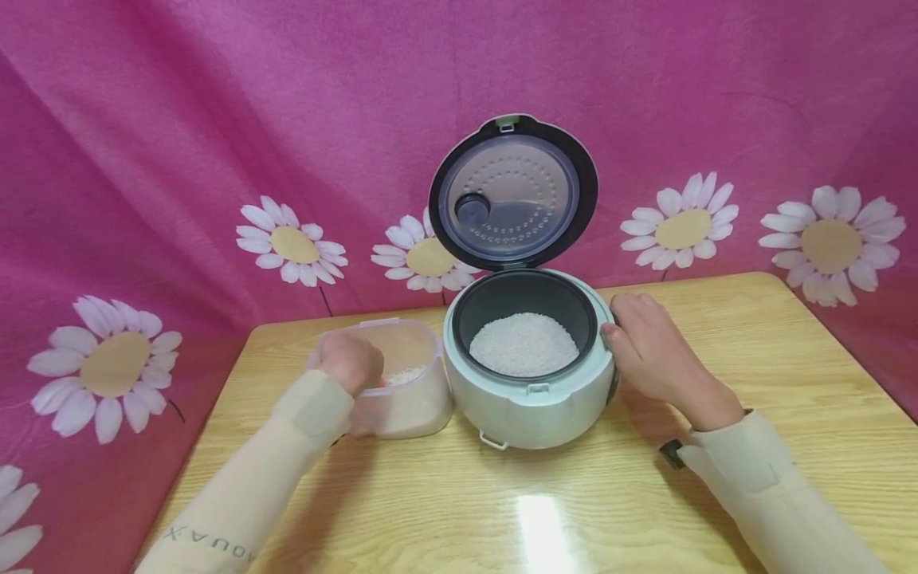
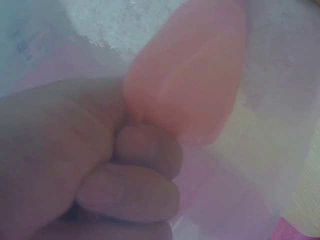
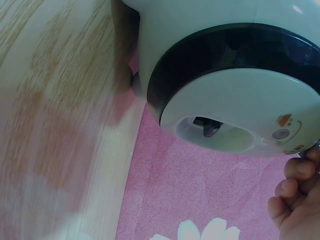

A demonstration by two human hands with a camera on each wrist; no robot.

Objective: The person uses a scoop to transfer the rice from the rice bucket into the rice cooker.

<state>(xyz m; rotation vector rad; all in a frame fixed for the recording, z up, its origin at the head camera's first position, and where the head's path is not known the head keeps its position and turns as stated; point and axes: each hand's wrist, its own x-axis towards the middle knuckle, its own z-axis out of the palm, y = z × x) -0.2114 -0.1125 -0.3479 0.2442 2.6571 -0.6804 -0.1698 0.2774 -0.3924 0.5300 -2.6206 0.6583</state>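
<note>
My left hand [image 1: 351,360] is down in a clear plastic container [image 1: 412,414] that holds white rice [image 1: 405,375]. In the left wrist view its curled fingers grip a translucent pink-orange scoop [image 2: 190,75], with rice [image 2: 110,25] beyond it. Right beside the container stands a pale rice cooker [image 1: 531,414], its lid [image 1: 512,191] raised. White rice [image 1: 523,344] fills the bottom of its dark inner pot [image 1: 480,307]. On the cooker's right side my right hand [image 1: 653,347] holds the rim, thumb on top; the right wrist view shows its fingers [image 3: 300,170] curled at the cooker's edge.
Both vessels stand on a light wooden table [image 1: 459,510], near its back edge. Behind it hangs a pink cloth [image 1: 344,119] printed with white daisies. A small wire catch [image 1: 493,440] sticks out low on the cooker's front.
</note>
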